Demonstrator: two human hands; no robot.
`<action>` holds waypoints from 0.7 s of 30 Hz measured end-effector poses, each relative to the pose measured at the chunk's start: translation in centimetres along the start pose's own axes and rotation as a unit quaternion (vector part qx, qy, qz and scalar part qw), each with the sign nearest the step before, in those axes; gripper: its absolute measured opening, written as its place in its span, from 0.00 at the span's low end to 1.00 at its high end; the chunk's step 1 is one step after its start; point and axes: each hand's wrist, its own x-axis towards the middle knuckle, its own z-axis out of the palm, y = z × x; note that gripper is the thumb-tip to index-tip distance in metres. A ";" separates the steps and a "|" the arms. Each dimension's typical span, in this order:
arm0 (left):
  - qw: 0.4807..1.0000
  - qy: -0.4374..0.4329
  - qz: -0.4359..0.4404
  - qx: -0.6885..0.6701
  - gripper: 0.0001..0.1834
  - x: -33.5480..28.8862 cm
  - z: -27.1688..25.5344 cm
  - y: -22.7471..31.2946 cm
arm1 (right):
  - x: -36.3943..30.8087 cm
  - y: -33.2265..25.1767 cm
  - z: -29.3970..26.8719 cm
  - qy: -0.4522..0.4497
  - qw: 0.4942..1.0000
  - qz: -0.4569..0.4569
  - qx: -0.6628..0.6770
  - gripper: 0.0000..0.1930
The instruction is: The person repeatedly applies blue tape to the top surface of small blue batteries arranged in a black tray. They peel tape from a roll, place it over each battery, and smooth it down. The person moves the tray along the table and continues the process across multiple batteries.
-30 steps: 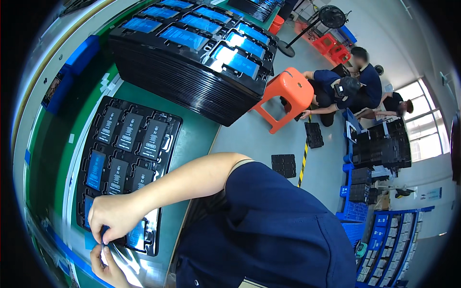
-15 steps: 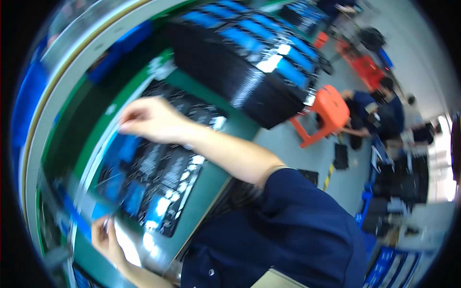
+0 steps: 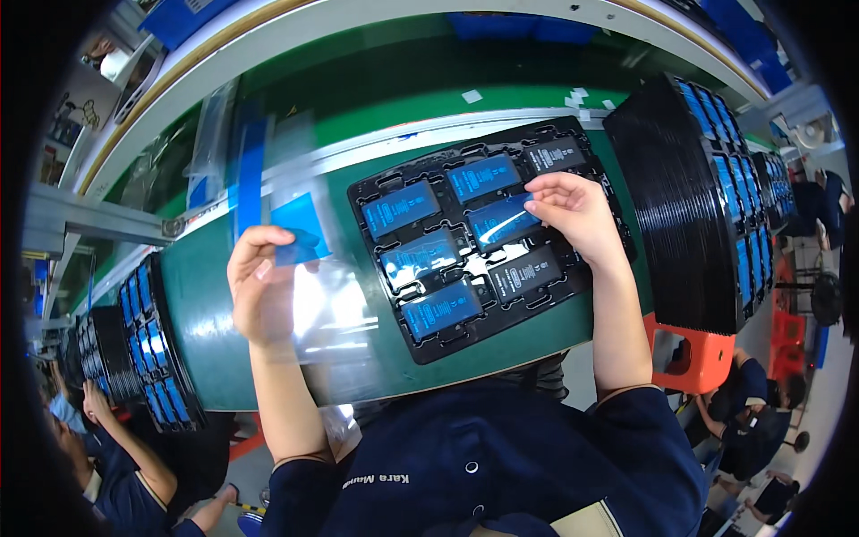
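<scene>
A black plastic tray (image 3: 428,351) lies on the green table, holding several flat batteries in moulded pockets. Most carry a glossy blue film; the grey battery (image 3: 555,156) at the far right and the dark battery (image 3: 523,273) in the near row show none. My right hand (image 3: 577,215) is over the tray's right side, thumb and index closed at the corner of the blue film (image 3: 501,224) on a middle-row battery. Left of the tray, my left hand (image 3: 264,277) pinches a small blue film piece (image 3: 302,224) beside a clear plastic sheet (image 3: 335,304).
A tall stack of black trays (image 3: 667,215) with blue-filmed batteries stands close on the right. Another tray stack (image 3: 148,345) is at the left end. White paper bits (image 3: 577,97) lie beyond the metal rail. An orange stool (image 3: 689,358) and co-workers are around.
My view has swung round, and the earlier frame is blurred. My right hand has gone from the tray's rail-side edge to a battery on its right. The left hand now shows blue film in its fingers.
</scene>
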 end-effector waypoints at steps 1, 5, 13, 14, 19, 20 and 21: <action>1.000 -0.011 -0.008 -0.009 0.20 0.0 0.1 -0.1 | -0.1 -0.3 -0.1 0.000 1.000 0.011 -0.001 0.11; 1.000 -0.016 -0.012 0.011 0.18 -0.2 -0.1 -0.4 | 0.0 -0.4 -0.5 -0.002 1.000 0.027 -0.006 0.10; 0.999 -0.024 -0.020 0.020 0.20 -0.1 0.8 -0.3 | -0.2 -0.1 -0.4 -0.004 0.999 0.037 -0.022 0.11; 0.999 -0.033 -0.019 0.020 0.20 -0.1 0.8 -0.3 | -0.2 0.0 -0.4 -0.004 0.999 0.036 -0.027 0.11; 0.999 -0.011 -0.030 0.018 0.19 -0.3 0.7 -0.8 | -0.2 -0.1 -0.3 -0.001 0.999 0.036 -0.038 0.10; 0.999 -0.014 -0.030 0.016 0.18 -0.3 0.7 -0.8 | -0.2 -0.2 -0.2 0.001 0.999 0.038 -0.036 0.10; 0.999 -0.019 -0.027 0.017 0.18 -0.3 0.6 -0.9 | -0.2 -0.3 -0.1 0.002 0.999 0.040 -0.035 0.10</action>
